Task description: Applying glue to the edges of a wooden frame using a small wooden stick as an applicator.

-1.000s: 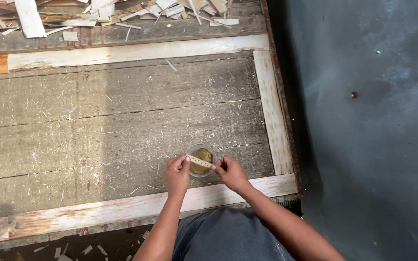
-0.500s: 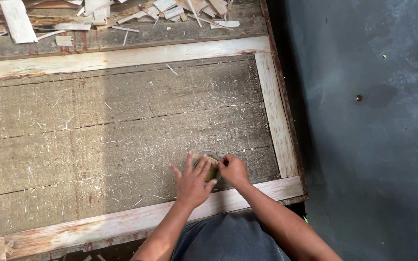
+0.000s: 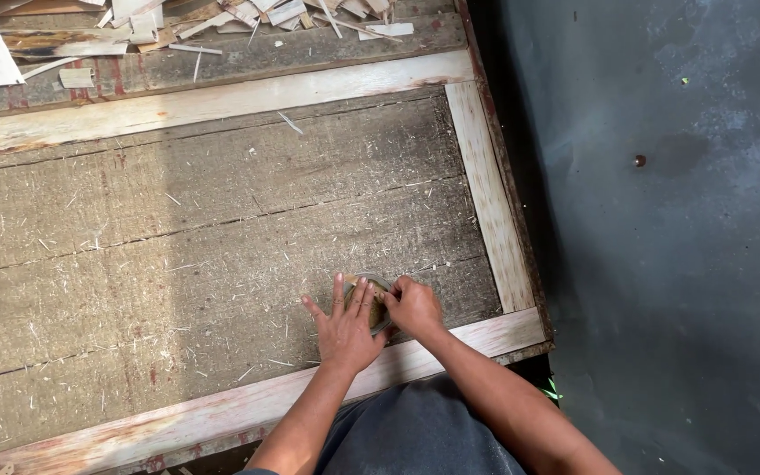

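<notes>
Step in hand: seems to be work at the small round dish (image 3: 380, 310), w/ both hands on it; what exactly the fingers do there I cannot tell.
L hand (image 3: 345, 325): fingers spread, palm down, laid flat over the left part of the dish and the boards beside it. Not pinching anything.
R hand (image 3: 413, 306): fingers curled and bunched at the right rim of the dish; if it pinches smth small, it is hidden.
Dish: sits on the wooden panel (image 3: 178, 237), near the bottom-right corner, just inside the pale frame strip (image 3: 485, 193). Mostly covered by the hands; only a bit of rim and yellowish-brown content shows.
Around: fine shavings and fibres all over the panel; wood scraps (image 3: 178, 22) heaped at the far edge, well apart. Dark grey floor (image 3: 661, 264) to the right.
Next move calls for (my judgement): keep the dish steady w/ the L hand, light touch w/ the R, so the content does not spill on the boards.
</notes>
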